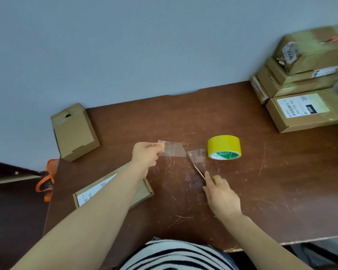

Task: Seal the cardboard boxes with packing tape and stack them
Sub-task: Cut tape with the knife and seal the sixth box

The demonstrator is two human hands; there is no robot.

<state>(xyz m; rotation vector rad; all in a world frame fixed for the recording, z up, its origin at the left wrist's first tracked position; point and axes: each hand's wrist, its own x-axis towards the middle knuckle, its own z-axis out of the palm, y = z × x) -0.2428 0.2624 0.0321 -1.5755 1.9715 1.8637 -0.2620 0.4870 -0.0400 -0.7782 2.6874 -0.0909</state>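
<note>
head view shows the taping step, at the point of freeing a length of tape: the left hand [144, 154] pinches one end of a clear tape strip [174, 151] between thumb and curled fingers, holding it taut above the table [261, 182], its other end reaching toward the yellow tape roll [224, 147] near by. the right hand [220, 195] stretches its forefinger along a pale sliver [198, 168] that meets the strip, the other fingers curled round it; blade or twisted tape, i cannot tell. next, i judge, the strip must come free and go over the seam of the flat box [141, 194] under the left forearm. a stack of boxes [304, 78] stands far right, well apart.
</note>
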